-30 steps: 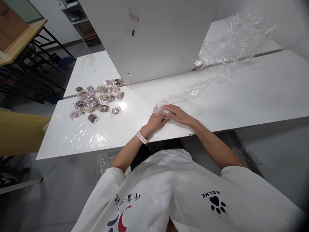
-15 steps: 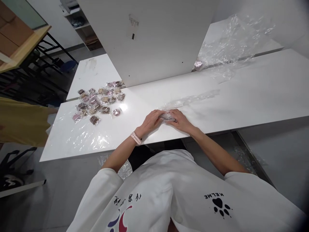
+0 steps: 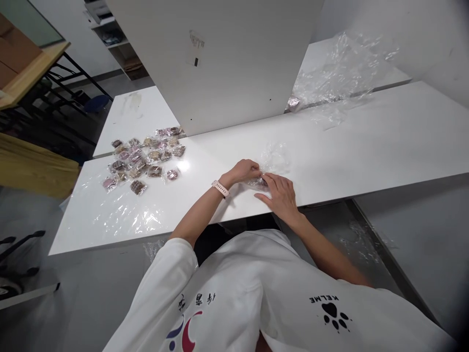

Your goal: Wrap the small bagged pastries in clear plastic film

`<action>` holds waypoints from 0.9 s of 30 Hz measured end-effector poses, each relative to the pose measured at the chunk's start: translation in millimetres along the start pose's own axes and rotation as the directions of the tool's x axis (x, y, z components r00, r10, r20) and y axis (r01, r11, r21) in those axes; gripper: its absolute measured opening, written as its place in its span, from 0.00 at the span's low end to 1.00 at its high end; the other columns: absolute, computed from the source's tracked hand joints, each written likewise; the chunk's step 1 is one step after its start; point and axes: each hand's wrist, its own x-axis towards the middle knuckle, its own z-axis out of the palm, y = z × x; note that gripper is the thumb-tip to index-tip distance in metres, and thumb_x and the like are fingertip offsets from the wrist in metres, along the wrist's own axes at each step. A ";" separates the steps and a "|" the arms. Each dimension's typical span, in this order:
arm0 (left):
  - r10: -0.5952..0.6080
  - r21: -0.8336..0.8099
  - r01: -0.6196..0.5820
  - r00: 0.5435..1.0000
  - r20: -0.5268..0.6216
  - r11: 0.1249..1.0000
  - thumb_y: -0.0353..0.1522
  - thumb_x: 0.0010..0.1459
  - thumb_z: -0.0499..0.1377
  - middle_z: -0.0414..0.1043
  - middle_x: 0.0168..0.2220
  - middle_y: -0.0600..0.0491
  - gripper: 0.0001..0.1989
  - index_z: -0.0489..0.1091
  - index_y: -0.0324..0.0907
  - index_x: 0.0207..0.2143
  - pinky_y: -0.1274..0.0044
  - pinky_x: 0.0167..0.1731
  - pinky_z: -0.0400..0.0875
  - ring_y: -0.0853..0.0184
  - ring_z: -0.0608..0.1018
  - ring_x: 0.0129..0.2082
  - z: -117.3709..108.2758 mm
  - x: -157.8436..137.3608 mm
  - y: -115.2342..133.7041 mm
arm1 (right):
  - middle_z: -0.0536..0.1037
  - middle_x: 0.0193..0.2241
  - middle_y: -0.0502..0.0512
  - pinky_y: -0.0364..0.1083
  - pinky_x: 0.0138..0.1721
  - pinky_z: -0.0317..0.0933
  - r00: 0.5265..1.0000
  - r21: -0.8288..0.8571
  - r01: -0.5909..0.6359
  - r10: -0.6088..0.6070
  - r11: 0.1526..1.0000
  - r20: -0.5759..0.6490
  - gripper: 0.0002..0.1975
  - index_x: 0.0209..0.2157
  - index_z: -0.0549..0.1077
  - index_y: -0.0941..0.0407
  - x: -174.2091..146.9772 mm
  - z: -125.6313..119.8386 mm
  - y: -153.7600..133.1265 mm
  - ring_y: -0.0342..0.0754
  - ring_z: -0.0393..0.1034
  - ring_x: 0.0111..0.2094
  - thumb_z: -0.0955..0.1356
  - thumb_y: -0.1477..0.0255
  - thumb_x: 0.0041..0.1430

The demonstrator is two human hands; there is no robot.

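Observation:
On the white table (image 3: 330, 161) in front of me lies a small dark item in clear plastic film (image 3: 274, 155). My left hand (image 3: 242, 171), with a pale pink watch (image 3: 220, 188) on its wrist, has its fingertips pinched together on the film at the item's top edge. My right hand (image 3: 281, 193) rests over the item's right side, fingers stretched out flat and thumb apart. Both hands partly hide the wrapped item (image 3: 261, 181), so its kind cannot be made out. Beyond the fingers the loose film spreads across the tabletop.
Several small clear-wrapped snacks (image 3: 154, 171), brown, tan and pink, lie in a group at the left. An upright white panel (image 3: 227, 63) stands behind the table. Crumpled plastic film (image 3: 340, 68) and a pink wrapped piece (image 3: 293, 101) are at the back right.
Both hands were around the item's sides; now the left pinches the film at the top and the right lies flatter over it. The film's long tail at the right is drawn in and bunched.

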 end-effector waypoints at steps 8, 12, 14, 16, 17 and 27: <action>-0.230 -0.289 0.110 0.876 -0.424 0.951 0.43 0.68 0.52 0.74 0.52 0.44 0.16 0.70 0.43 0.49 0.75 0.32 0.72 0.66 0.78 0.37 -12.0 0.3 4.5 | 0.79 0.32 0.59 0.53 0.39 0.67 0.966 0.152 -0.256 0.246 0.955 0.083 0.25 0.42 0.76 0.54 42.0 3.4 45.7 0.56 0.73 0.35 0.56 0.53 0.71; -0.239 -0.240 0.125 0.808 -0.538 0.963 0.37 0.67 0.54 0.71 0.57 0.44 0.15 0.67 0.43 0.54 0.71 0.42 0.74 0.64 0.77 0.43 -0.2 -10.5 -10.4 | 0.79 0.40 0.60 0.55 0.42 0.67 0.923 0.078 -0.382 0.384 0.921 -0.024 0.19 0.47 0.76 0.53 66.6 -6.2 75.4 0.58 0.73 0.41 0.63 0.55 0.66; -0.245 -0.199 0.160 0.803 -0.543 0.967 0.33 0.65 0.55 0.72 0.55 0.44 0.16 0.67 0.41 0.54 0.70 0.45 0.74 0.63 0.77 0.44 9.9 -14.1 -18.6 | 0.74 0.53 0.64 0.58 0.48 0.66 0.947 0.030 -0.301 0.302 0.953 -0.105 0.18 0.52 0.76 0.52 70.0 -8.5 79.6 0.61 0.70 0.50 0.63 0.61 0.66; -0.237 -0.161 0.176 0.789 -0.567 0.971 0.30 0.64 0.54 0.74 0.52 0.44 0.16 0.67 0.40 0.54 0.69 0.45 0.74 0.63 0.77 0.45 19.4 -15.2 -24.7 | 0.70 0.60 0.61 0.58 0.52 0.66 0.986 0.067 -0.157 0.161 0.985 -0.053 0.20 0.54 0.75 0.51 66.7 -7.9 76.2 0.59 0.68 0.55 0.58 0.67 0.69; -0.225 -0.143 0.174 0.782 -0.581 0.974 0.29 0.64 0.54 0.74 0.50 0.44 0.15 0.68 0.40 0.53 0.69 0.45 0.74 0.62 0.77 0.45 23.3 -14.7 -26.8 | 0.69 0.62 0.59 0.58 0.53 0.65 0.995 0.097 -0.095 0.096 0.991 -0.002 0.21 0.55 0.74 0.49 63.3 -6.8 73.0 0.57 0.68 0.56 0.55 0.69 0.70; -0.100 -0.051 0.087 0.805 -0.584 0.995 0.25 0.61 0.54 0.74 0.47 0.50 0.11 0.72 0.44 0.43 0.71 0.43 0.73 0.64 0.76 0.41 28.0 -5.4 -34.0 | 0.70 0.61 0.63 0.62 0.62 0.55 0.998 0.017 -0.025 0.023 1.000 0.064 0.25 0.64 0.65 0.52 82.9 9.3 118.1 0.60 0.61 0.63 0.60 0.62 0.69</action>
